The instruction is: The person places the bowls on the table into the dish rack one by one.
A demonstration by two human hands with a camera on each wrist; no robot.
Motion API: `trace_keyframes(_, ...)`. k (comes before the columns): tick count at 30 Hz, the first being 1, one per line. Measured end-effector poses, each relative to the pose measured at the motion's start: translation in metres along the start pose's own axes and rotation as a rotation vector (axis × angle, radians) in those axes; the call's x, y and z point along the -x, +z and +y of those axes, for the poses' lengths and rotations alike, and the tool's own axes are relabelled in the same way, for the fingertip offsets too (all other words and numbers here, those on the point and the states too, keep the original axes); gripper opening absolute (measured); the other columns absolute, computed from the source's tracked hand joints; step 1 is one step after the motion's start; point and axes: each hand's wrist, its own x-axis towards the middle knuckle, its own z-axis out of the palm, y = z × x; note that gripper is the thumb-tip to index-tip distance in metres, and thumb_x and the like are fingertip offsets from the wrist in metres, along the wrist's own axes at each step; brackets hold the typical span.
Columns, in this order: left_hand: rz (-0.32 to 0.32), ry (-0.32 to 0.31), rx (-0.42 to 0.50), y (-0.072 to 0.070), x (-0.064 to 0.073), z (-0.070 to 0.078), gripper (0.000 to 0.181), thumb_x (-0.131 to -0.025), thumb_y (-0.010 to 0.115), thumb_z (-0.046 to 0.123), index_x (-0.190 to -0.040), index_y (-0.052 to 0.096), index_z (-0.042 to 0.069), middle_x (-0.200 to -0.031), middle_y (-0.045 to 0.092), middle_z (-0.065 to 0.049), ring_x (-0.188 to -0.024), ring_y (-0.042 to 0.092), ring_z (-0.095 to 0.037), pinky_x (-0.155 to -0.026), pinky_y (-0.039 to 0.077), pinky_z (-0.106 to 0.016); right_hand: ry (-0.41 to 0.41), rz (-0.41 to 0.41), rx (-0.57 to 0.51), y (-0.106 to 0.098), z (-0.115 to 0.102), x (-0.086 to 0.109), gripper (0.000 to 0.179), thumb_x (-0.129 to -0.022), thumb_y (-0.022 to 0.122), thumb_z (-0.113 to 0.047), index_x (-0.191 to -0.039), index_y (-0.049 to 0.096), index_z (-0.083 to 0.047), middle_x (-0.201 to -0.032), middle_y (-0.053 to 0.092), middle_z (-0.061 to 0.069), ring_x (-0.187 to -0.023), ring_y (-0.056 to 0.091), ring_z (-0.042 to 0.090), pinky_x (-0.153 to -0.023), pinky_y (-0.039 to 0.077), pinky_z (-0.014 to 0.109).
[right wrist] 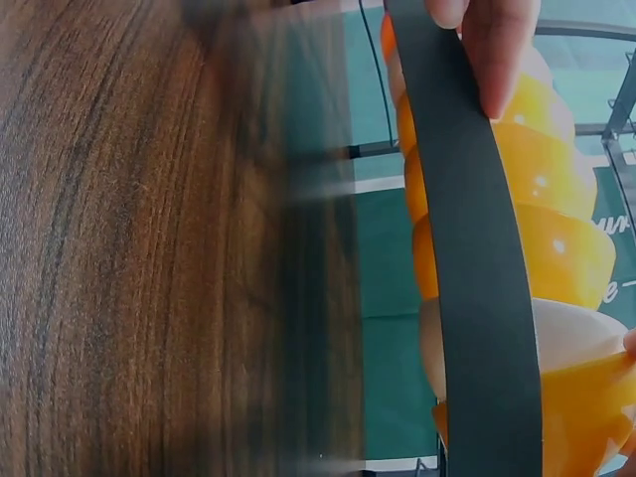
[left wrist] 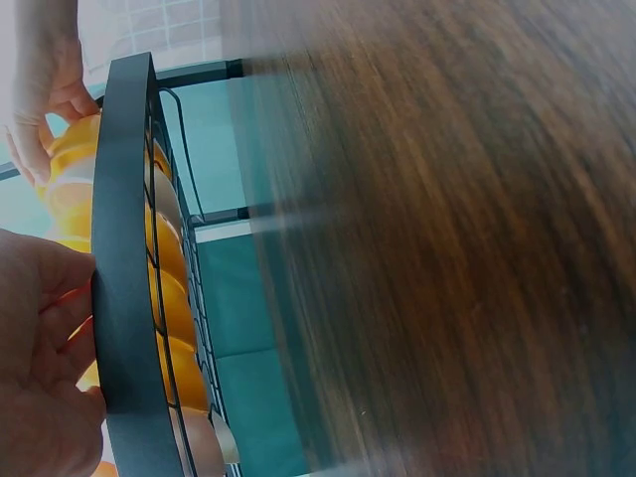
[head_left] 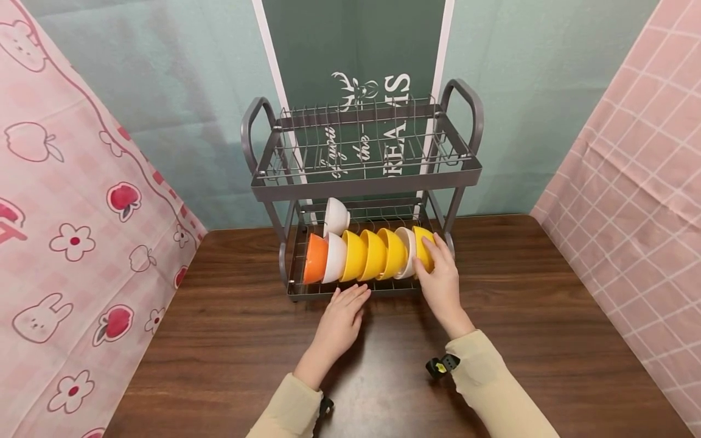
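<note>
A row of small bowls stands on edge along the lower tier of a dark dish rack [head_left: 364, 190]. At its left end is an orange bowl [head_left: 314, 258], followed by a white bowl [head_left: 334, 258], three yellow bowls [head_left: 374, 254] and another white bowl [head_left: 406, 252]. My right hand [head_left: 440, 280] grips the yellow bowl [head_left: 422, 244] at the right end, thumb on its near side and fingers over its far side. Fingertips of my left hand [head_left: 341, 317] rest at the rack's front rail [left wrist: 129, 268], below the middle of the row.
Behind the row's left end stands one more white bowl [head_left: 336, 217]. The rack's upper wire tier [head_left: 367, 137], with looped side handles [head_left: 465, 112], overhangs the bowls. The wooden table [head_left: 219, 340] meets a green curtain behind and pink cloths at both sides.
</note>
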Motion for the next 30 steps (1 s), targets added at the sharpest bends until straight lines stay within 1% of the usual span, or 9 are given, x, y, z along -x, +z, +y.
trace_keyframes(4,-0.004,-0.001,0.002,0.000,0.000,0.000,0.043,-0.086,0.061,0.008,-0.128,0.056,0.013,-0.134,0.054,0.001,-0.127,0.048,-0.018,-0.107,0.036,-0.047,0.024,-0.011,-0.003,0.002,0.001,0.000,0.048,-0.086,0.063,-0.016,-0.131,0.051,-0.006,-0.145,0.037,0.014,-0.131,0.039,0.032,-0.103,0.040,0.046)
trace_keyframes(6,-0.003,-0.002,0.000,0.000,0.000,0.000,0.043,-0.086,0.061,0.007,-0.128,0.056,0.013,-0.134,0.055,0.001,-0.127,0.048,-0.018,-0.107,0.036,-0.047,0.026,-0.020,0.013,0.002,0.001,-0.001,0.048,-0.087,0.062,-0.018,-0.133,0.050,-0.007,-0.146,0.036,0.014,-0.131,0.039,0.033,-0.104,0.039,0.047)
trace_keyframes(11,-0.005,-0.006,-0.005,0.000,0.000,0.000,0.043,-0.086,0.060,0.008,-0.128,0.056,0.014,-0.134,0.054,0.001,-0.127,0.048,-0.017,-0.108,0.035,-0.046,0.032,-0.055,0.086,0.002,-0.001,-0.002,0.049,-0.091,0.058,-0.023,-0.136,0.046,-0.009,-0.148,0.033,0.015,-0.133,0.035,0.039,-0.104,0.035,0.053)
trace_keyframes(14,-0.015,-0.013,-0.006,0.000,0.000,0.000,0.043,-0.086,0.060,0.008,-0.129,0.056,0.015,-0.134,0.054,0.002,-0.127,0.048,-0.017,-0.108,0.035,-0.046,0.045,-0.063,0.133,0.002,-0.004,-0.002,0.049,-0.092,0.055,-0.025,-0.137,0.045,-0.010,-0.148,0.033,0.015,-0.132,0.035,0.042,-0.103,0.034,0.057)
trace_keyframes(20,-0.015,-0.011,-0.001,-0.001,-0.001,0.000,0.043,-0.086,0.060,0.008,-0.128,0.056,0.014,-0.134,0.054,0.001,-0.127,0.048,-0.017,-0.108,0.036,-0.047,0.070,-0.064,0.212,0.004,-0.010,-0.002,0.047,-0.094,0.051,-0.026,-0.137,0.043,-0.009,-0.149,0.031,0.015,-0.132,0.036,0.040,-0.102,0.034,0.059)
trace_keyframes(24,-0.011,-0.008,0.004,-0.001,-0.001,0.001,0.043,-0.086,0.060,0.007,-0.128,0.057,0.012,-0.134,0.055,0.000,-0.126,0.049,-0.018,-0.107,0.036,-0.047,0.064,-0.046,0.281,0.005,-0.014,-0.002,0.047,-0.094,0.050,-0.028,-0.137,0.045,-0.009,-0.148,0.034,0.018,-0.126,0.043,0.043,-0.094,0.040,0.062)
trace_keyframes(26,-0.011,-0.009,0.002,-0.001,-0.001,0.001,0.043,-0.086,0.060,0.008,-0.128,0.057,0.013,-0.134,0.055,0.001,-0.126,0.049,-0.017,-0.107,0.036,-0.047,0.048,-0.023,0.333,0.005,-0.016,-0.001,0.046,-0.094,0.050,-0.029,-0.135,0.046,-0.009,-0.145,0.037,0.018,-0.120,0.049,0.043,-0.086,0.046,0.061)
trace_keyframes(28,-0.012,-0.010,0.001,-0.002,-0.001,0.001,0.043,-0.086,0.060,0.008,-0.128,0.057,0.013,-0.134,0.055,0.001,-0.126,0.049,-0.017,-0.107,0.036,-0.047,0.035,-0.008,0.392,0.005,-0.018,-0.001,0.046,-0.093,0.050,-0.030,-0.134,0.047,-0.009,-0.144,0.039,0.019,-0.106,0.059,0.044,-0.074,0.051,0.058)
trace_keyframes(30,-0.011,-0.011,0.001,-0.002,-0.001,0.001,0.043,-0.086,0.060,0.008,-0.128,0.057,0.014,-0.134,0.055,0.001,-0.126,0.049,-0.017,-0.107,0.036,-0.047,0.022,0.004,0.445,0.004,-0.019,-0.001,0.046,-0.093,0.050,-0.031,-0.134,0.048,-0.010,-0.142,0.042,0.019,-0.087,0.065,0.043,-0.060,0.052,0.053)
